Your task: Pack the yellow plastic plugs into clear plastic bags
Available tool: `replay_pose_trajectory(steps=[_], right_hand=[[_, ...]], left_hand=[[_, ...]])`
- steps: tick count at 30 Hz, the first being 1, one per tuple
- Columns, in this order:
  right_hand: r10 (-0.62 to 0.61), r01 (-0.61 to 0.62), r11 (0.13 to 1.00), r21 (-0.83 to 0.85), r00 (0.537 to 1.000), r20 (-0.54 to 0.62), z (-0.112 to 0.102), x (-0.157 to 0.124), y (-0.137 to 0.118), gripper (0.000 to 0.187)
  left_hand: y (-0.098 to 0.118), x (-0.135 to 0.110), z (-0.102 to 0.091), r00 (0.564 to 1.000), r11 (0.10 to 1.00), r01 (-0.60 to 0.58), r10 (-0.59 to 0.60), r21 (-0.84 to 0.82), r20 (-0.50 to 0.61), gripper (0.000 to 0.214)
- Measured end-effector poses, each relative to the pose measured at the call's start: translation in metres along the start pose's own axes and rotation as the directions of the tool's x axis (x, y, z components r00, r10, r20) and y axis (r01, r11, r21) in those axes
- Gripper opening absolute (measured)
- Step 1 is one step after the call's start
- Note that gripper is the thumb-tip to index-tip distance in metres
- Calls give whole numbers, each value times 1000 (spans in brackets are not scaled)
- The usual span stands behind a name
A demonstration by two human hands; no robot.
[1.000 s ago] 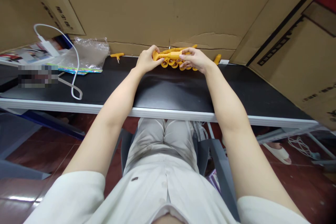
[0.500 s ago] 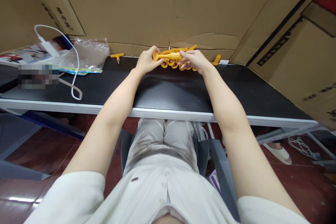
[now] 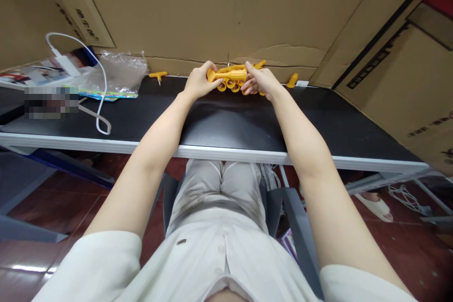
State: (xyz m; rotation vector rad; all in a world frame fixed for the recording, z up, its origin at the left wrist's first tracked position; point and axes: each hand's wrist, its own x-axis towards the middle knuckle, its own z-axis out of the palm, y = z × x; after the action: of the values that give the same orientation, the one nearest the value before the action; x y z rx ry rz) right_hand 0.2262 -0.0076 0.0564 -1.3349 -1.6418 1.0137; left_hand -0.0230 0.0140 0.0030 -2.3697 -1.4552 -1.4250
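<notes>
A yellow plastic tool point(image 3: 231, 75) with a ridged shaft and a thicker ribbed barrel lies level between my hands, just above the back of the table. My left hand point(image 3: 198, 81) pinches its flared left end between thumb and fingers. At the barrel's right end my right hand point(image 3: 261, 81) has its thumb on top and its fingers curled, partly hidden. Directly beneath and behind lies a pile of similar yellow pieces point(image 3: 235, 88), several showing round, dark-centred ends.
On the black table point(image 3: 233, 125), a yellow T-handled corkscrew point(image 3: 159, 75) lies left and a yellow cap-like piece point(image 3: 292, 80) stands right. A clear plastic bag point(image 3: 122, 75) and white cable point(image 3: 104, 80) lie far left. Cardboard walls point(image 3: 198, 14) enclose the back and right.
My right thumb has shifted slightly up and to the right at the barrel's end, so more of the barrel shows. My left hand keeps its pinch, almost unmoved.
</notes>
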Motion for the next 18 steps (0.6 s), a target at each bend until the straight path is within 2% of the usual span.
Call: replay_pose_trajectory(steps=[4,6,11,18], right_hand=[[-61,55,996,64,992,111,-5,0,1,45],[-120,107,989,104,985,121,-9,4,6,39],[-143,135,988,79,983,111,-14,13,13,36],[-144,139,989,58,985,95,-14,11,11,38]], left_hand=[[0,0,-1,1000,1000,0,0,-6,0,38],[0,0,-1,1000,1000,2,-2,-6,-2,38],[-2,1,0,1000,1000,22,-22,19,0,36],[-1,0,0,1000,1000,7,-7,16,-4,34]])
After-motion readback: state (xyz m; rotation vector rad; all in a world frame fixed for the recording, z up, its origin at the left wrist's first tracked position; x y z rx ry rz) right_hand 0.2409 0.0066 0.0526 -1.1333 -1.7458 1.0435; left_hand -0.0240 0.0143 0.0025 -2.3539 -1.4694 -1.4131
